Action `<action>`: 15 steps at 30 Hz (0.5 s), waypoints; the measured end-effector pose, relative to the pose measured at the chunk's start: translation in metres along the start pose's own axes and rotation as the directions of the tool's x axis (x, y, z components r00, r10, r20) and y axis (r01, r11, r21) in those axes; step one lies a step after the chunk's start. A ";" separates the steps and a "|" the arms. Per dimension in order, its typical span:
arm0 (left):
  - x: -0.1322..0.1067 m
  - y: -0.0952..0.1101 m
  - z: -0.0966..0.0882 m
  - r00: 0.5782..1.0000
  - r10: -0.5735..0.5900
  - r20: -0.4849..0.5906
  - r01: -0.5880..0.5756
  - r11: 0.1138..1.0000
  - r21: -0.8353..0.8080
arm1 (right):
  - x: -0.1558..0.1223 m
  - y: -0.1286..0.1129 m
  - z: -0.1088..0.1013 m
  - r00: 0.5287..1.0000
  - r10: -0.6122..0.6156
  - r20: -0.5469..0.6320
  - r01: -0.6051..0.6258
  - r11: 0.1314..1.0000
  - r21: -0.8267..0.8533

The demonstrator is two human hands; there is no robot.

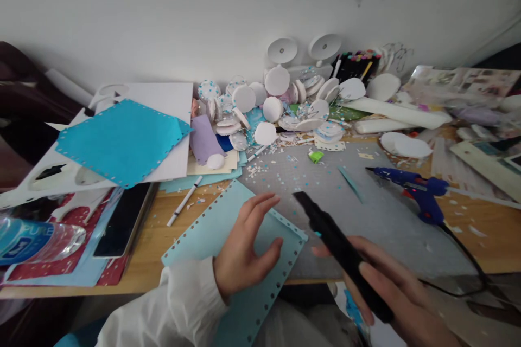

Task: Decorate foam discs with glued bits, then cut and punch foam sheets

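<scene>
My left hand [244, 246] lies flat, fingers spread, on a light blue sheet [211, 238] with punched holes along its edges. The sheet hangs partly over the table's front edge. My right hand [391, 287] is wrapped round a long black tool [337, 246], which points up and to the left over a grey mat [366, 211]. The tool's tip hovers just right of the sheet's far corner. A white sleeve covers my left forearm.
A blue glue gun [415, 190] with a black cord lies right on the mat. A darker blue punched sheet [122, 141] rests on white boards at left. White foam discs [277, 105] pile by the wall. A phone [124, 219], water bottle [36, 238] and pen [185, 200] sit left.
</scene>
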State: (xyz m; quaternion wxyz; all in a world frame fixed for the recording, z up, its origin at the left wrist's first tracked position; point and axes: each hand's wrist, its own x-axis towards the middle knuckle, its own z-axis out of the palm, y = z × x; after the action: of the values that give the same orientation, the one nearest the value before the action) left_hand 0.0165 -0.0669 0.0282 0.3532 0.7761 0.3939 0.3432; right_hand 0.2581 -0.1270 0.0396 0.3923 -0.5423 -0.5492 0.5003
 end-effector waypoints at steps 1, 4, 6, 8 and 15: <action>0.001 0.002 -0.002 1.000 0.009 -0.012 -0.010 0.992 -0.122 | 0.003 -0.003 0.008 0.997 0.024 0.075 -0.030 0.997 0.076; 0.002 0.008 -0.007 0.999 0.016 0.032 -0.002 0.911 -0.412 | 0.008 -0.008 0.029 0.966 0.058 0.251 -0.124 0.959 0.255; 0.002 0.012 -0.010 0.994 0.006 0.110 0.057 0.831 -0.553 | 0.009 -0.007 0.039 0.948 0.047 0.314 -0.156 0.931 0.330; 0.001 0.017 -0.015 0.985 -0.021 0.171 0.130 0.740 -0.660 | 0.010 -0.007 0.046 0.946 0.029 0.324 -0.154 0.918 0.365; 0.005 0.024 -0.020 0.930 -0.359 0.073 0.322 0.705 -0.632 | 0.011 -0.004 0.055 0.985 -0.011 0.174 -0.023 0.982 0.189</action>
State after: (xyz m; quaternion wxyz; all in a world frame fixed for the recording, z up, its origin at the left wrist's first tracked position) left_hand 0.0118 -0.0675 0.0593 0.6398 0.5151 0.4009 0.4057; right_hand 0.2025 -0.1222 0.0320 0.3911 -0.4581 -0.5295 0.5973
